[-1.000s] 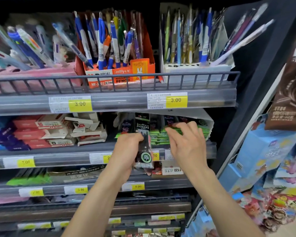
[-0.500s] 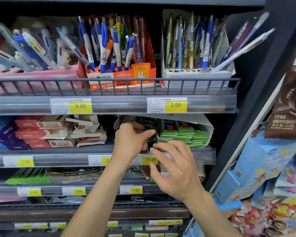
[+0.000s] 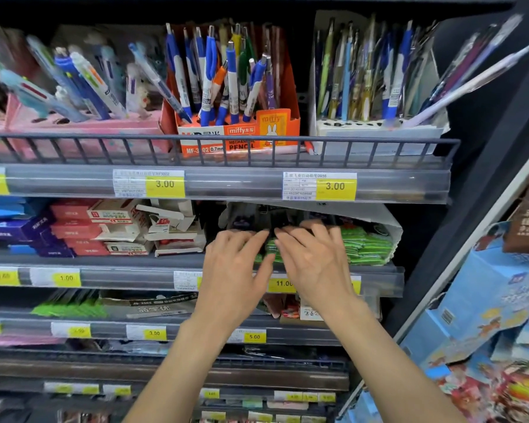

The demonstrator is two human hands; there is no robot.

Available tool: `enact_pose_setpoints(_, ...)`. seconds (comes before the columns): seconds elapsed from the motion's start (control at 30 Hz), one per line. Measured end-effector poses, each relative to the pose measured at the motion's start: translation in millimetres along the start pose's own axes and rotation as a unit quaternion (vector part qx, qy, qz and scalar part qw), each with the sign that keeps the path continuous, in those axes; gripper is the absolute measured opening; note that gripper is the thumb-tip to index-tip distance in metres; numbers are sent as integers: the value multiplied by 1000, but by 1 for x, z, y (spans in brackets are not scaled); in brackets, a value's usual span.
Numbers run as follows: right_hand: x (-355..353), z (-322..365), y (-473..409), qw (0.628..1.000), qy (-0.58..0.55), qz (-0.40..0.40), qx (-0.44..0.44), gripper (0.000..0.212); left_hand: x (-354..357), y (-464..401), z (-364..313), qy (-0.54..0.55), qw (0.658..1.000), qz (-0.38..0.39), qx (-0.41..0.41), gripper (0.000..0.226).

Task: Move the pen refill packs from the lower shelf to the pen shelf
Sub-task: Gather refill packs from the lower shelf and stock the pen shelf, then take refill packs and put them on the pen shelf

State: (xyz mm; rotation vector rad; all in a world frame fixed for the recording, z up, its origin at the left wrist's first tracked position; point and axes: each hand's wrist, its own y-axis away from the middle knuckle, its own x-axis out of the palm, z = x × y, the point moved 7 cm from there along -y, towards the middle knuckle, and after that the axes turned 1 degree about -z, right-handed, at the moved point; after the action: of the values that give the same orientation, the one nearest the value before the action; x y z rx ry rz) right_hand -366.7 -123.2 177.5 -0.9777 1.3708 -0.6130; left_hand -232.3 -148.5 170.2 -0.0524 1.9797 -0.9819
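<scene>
Since the earlier frames the dark refill pack that the left hand point(image 3: 232, 270) had carried up in a closed grip had gone in among the green and dark plastic refill packs point(image 3: 364, 245), and the right hand point(image 3: 315, 264) had risen from the price rail to meet the left. Both hands lay side by side, backs up, fingertips almost touching, with fingers stretched forward and only lightly bent over the packs. Neither grip was closed round anything that could be seen, though motion blur hid the fingertips themselves. The packs sat just ahead of and under both hands, inside a white cardboard display tray point(image 3: 391, 227) whose far end stood to the right of the right hand. Below the wrists ran a clear plastic price rail with a yellow 11.00 tag point(image 3: 283, 283). Above the hands, behind a dark wire shelf fence point(image 3: 104, 138), stood an orange cardboard box of mechanical pencils point(image 3: 242, 138). Left of the left hand lay red and white small cardboard boxes point(image 3: 83, 230).
</scene>
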Motion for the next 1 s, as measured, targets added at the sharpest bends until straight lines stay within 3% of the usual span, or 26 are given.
enact_pose_setpoints(0.17,-12,-17,17,995,-59,-52,54,19,11,-15,-11,-47,998,36,25,43)
enact_pose_setpoints(0.3,-15,-39,31,993,-5,-41,106,18,21,-24,-10,-17,999,32,23,24)
enact_pose_setpoints(0.53,-11,-51,39,996,6,-16,88,18,24,-20,-8,35,998,-20,51,21)
enact_pose_setpoints(0.77,-18,-54,38,995,-30,-22,89,22,16,-13,-7,-2,998,-53,26,26)
enact_pose_setpoints(0.9,-31,-29,41,990,-68,-87,93,22,-7,16,11,-7,991,-131,4,20)
enact_pose_setpoints(1.0,-18,15,48,980,-159,-74,93,21,-31,55,43,-30,986,-160,-27,16)
